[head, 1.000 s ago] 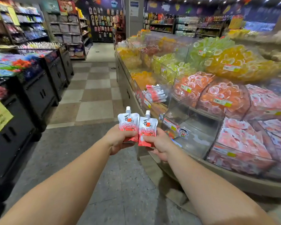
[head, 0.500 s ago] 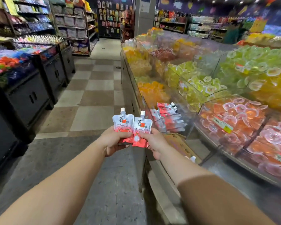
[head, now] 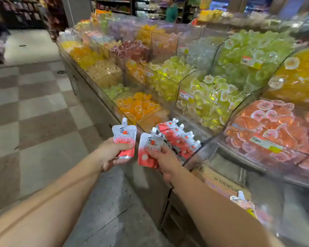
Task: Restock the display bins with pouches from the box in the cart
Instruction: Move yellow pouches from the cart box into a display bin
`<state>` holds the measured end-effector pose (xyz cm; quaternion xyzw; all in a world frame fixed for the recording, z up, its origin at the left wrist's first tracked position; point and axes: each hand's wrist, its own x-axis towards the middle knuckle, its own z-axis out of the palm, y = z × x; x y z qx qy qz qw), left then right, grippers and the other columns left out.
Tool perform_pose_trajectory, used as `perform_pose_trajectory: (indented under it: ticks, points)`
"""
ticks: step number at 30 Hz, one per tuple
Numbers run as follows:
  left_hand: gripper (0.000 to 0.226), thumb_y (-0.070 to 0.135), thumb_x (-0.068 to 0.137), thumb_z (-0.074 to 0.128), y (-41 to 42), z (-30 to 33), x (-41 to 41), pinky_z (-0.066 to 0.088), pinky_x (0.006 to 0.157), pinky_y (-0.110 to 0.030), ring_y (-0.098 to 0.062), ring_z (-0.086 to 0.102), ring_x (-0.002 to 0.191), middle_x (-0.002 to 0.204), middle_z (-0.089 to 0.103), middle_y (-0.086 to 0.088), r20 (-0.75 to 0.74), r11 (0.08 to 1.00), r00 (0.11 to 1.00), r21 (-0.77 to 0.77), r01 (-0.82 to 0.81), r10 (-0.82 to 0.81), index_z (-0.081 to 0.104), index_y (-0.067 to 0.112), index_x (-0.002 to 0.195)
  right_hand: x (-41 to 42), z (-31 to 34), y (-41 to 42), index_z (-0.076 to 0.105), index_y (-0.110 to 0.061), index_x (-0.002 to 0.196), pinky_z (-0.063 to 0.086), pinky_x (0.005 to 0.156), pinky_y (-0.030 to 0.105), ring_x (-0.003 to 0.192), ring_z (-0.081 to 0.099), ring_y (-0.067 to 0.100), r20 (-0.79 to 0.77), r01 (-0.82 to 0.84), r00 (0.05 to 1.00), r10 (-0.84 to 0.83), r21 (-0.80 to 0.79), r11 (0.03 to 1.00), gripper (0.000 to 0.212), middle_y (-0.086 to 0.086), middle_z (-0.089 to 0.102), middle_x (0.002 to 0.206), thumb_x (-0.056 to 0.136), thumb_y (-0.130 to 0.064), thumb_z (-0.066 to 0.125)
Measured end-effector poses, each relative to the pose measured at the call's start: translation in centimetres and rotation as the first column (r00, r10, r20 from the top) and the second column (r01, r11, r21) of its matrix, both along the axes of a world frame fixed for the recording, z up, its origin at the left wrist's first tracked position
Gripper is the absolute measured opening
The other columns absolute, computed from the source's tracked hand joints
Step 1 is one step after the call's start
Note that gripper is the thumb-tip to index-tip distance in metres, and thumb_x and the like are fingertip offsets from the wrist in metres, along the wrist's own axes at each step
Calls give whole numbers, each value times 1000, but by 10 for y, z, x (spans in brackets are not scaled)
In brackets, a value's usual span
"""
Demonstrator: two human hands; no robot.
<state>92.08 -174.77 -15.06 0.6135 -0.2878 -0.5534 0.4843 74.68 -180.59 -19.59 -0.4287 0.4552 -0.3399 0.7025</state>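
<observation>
My left hand grips a red-and-white spouted pouch upright, in front of the display's near edge. My right hand pinches a second, matching pouch, tilted toward the clear bin just to its right. That bin holds a stack of several same pouches lying on their sides. One more pouch lies lower right on a cardboard sheet behind clear plastic. The box and the cart are out of view.
Clear bins of jelly cups fill the display: orange, yellow-green, green, pink-orange. The checkered aisle floor lies to the left. A person in green stands far back.
I have moved closer to the display. The two pouches, held side by side before, have parted, and my right hand has carried its pouch toward the bin of stacked pouches.
</observation>
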Motion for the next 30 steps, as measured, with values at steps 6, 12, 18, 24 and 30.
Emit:
perform_pose_trajectory:
  ticks: [6, 12, 18, 24, 30]
  points:
    - [10, 8, 90, 61, -100, -10, -26, 50, 49, -23, -12, 52, 48, 68, 56, -5, -43, 979, 978, 10, 204, -203, 61, 16, 85, -27, -4, -73, 60, -6, 108, 57, 70, 35, 67, 67, 19, -48, 311, 949, -310, 12, 950, 22, 9, 72, 85, 87, -1, 65]
    - [22, 13, 84, 71, -167, -17, -13, 58, 61, -35, -17, 67, 66, 84, 72, -6, 67, 946, 946, 85, 312, -318, 66, 15, 105, -13, -17, -119, 46, -15, 106, 54, 82, 38, 82, 62, 23, -153, 523, 846, -511, 47, 851, 26, 4, 61, 88, 89, -8, 64]
    - [33, 13, 83, 74, -220, -28, -21, 56, 58, -32, -21, 68, 77, 94, 73, -8, 35, 911, 916, 129, 392, -400, 60, 16, 113, -33, -31, -142, 45, -9, 128, 42, 75, 21, 106, 62, 32, -375, 784, 566, -735, -32, 620, 42, 14, 65, 111, 89, -11, 62]
    - [36, 12, 83, 73, -262, -50, -42, 54, 55, -31, -19, 67, 70, 88, 73, -8, -6, 818, 833, 188, 544, -553, 62, 10, 117, -36, -46, -154, 40, -9, 136, 41, 79, 24, 109, 60, 31, -468, 849, 448, -761, -42, 526, 48, 14, 61, 123, 91, -6, 55]
    - [35, 6, 85, 70, -291, -68, -35, 58, 69, -38, -18, 68, 86, 98, 72, -3, -41, 713, 738, 227, 664, -674, 61, 15, 118, -33, -65, -162, 42, -14, 136, 44, 87, 31, 112, 59, 32, -597, 897, 282, -751, -113, 427, 49, 14, 62, 119, 89, -7, 54]
